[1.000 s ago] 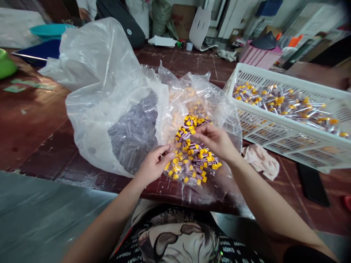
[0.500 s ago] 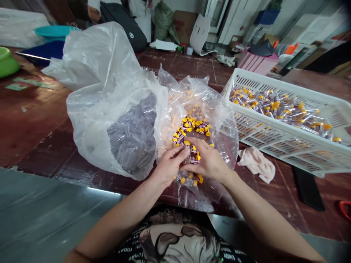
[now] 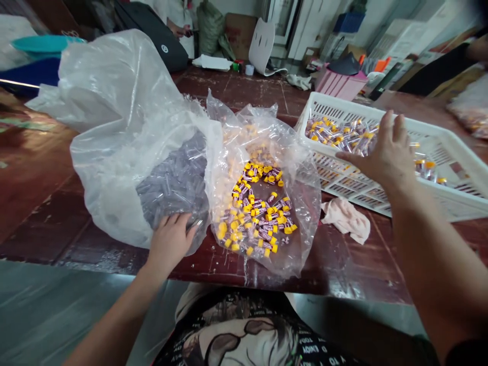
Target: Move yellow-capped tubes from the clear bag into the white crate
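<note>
My one black printed shirt (image 3: pixel 244 335) is nearest, below the front edge of the one dark red table (image 3: pixel 110 256). Of my two hands, the left hand (image 3: pixel 171 236) is at the mouth of one big whitish plastic bag (image 3: pixel 110 117), fingers bent over the clear tubes (image 3: pixel 175 173), thumb apart; I can't tell whether I'm pinching one. Those tubes lie heaped inside, too many and too tangled to count.

Just right of it, one thinner clear bag (image 3: pixel 305 203) lies on the table with dozens of short yellow-capped pieces (image 3: pixel 267 221), purple-patterned below the caps; they overlap too much for an exact number. One pale pink cloth (image 3: pixel 346 218) is crumpled between that bag and one white slotted basket (image 3: pixel 450 206).

My right hand (image 3: pixel 392 155) is over the basket, fingers spread and thumb held wide. Around it in the basket lie many capped tubes (image 3: pixel 331 133), dozens at least, partly hidden by my hand.

Farther off are one pink bin (image 3: pixel 339 84), one white slotted panel (image 3: pixel 261 48), one black bag (image 3: pixel 152 40), one turquoise basin (image 3: pixel 41 44) and one hand of another person (image 3: pixel 176 29).
</note>
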`<state>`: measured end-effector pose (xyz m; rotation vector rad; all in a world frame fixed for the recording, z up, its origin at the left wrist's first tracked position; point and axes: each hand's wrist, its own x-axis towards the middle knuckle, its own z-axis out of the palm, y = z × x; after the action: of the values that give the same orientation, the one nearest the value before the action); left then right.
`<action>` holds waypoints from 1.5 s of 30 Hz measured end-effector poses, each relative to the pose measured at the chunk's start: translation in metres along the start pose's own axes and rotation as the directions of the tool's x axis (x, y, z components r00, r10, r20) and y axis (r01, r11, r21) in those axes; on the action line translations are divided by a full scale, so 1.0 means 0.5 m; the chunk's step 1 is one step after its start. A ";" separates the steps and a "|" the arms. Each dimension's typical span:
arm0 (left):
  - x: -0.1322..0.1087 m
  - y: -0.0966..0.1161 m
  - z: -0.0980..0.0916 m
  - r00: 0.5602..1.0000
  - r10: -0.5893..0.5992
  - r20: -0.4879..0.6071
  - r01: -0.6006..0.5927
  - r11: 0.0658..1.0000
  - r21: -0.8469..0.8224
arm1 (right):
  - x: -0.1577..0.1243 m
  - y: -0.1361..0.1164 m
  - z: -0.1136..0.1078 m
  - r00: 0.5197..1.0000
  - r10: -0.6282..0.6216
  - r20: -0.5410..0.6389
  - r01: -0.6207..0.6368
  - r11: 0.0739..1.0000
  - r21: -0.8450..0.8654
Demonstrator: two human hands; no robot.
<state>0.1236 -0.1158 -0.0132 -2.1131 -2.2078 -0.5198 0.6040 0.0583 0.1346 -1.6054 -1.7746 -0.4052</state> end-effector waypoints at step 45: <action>0.086 0.296 -0.030 0.942 0.242 -0.231 -0.325 0.500 -0.803 | -0.196 -0.226 0.050 0.941 -0.078 0.330 -0.246 0.515 0.821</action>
<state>0.2622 -0.0760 0.0429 -2.6584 -1.5914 -1.9046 0.4874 -0.0188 0.0756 -1.0113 -1.6689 0.7781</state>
